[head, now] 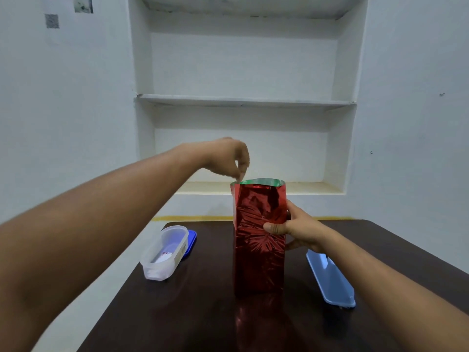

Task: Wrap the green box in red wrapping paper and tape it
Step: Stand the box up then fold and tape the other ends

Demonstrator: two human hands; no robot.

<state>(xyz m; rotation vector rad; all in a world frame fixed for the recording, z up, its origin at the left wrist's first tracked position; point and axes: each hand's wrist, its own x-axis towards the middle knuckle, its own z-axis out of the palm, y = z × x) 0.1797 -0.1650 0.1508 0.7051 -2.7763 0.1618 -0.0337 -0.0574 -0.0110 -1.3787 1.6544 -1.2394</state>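
While your right hand (302,231) grips the upright red-wrapped box (258,237) at table (393,240) centre, your left hand (228,158) pinches the paper's open top edge. You're likely closing that end; next, fold it flat for taping. One box, one clear container (165,252), two blue lids.
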